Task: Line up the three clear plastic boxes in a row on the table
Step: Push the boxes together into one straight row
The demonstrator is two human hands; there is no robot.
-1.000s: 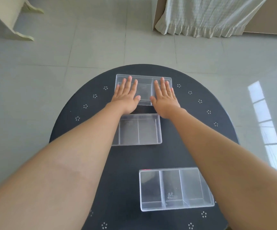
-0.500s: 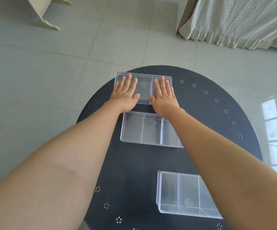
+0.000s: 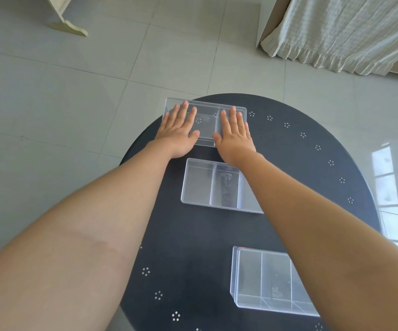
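Left hand [image 3: 177, 133] and right hand [image 3: 235, 137] both lie flat, palms down and fingers extended, on top of the far box [image 3: 206, 124]. Neither hand grips anything; the open palms press on the upper surface, one toward each end. This posture suits sliding and squaring a light, smooth box: even downward pressure at both ends lets it be pushed or rotated without tipping, and no wall needs to be pinched.

Position of the task items on the table [image 3: 312, 175]:

- Far box: at the far edge of the table. Its far left corner appears to project past the rim, over the floor.
- Middle box [image 3: 211, 183]: near the table centre, just beside the far box on its near side, separated by a narrow strip of bare surface. Its right end is covered by the right forearm.
- Near box [image 3: 262, 280]: toward the near edge, well apart from the middle box and offset to the right. Its right end is hidden under the right forearm.

Judgement: the far and middle boxes are close to alignment, long sides roughly parallel. The near box does not yet sit in line and probably needs to be shifted left. The overhanging corner is a risk; further pushing away from the person could send the far box off the table.
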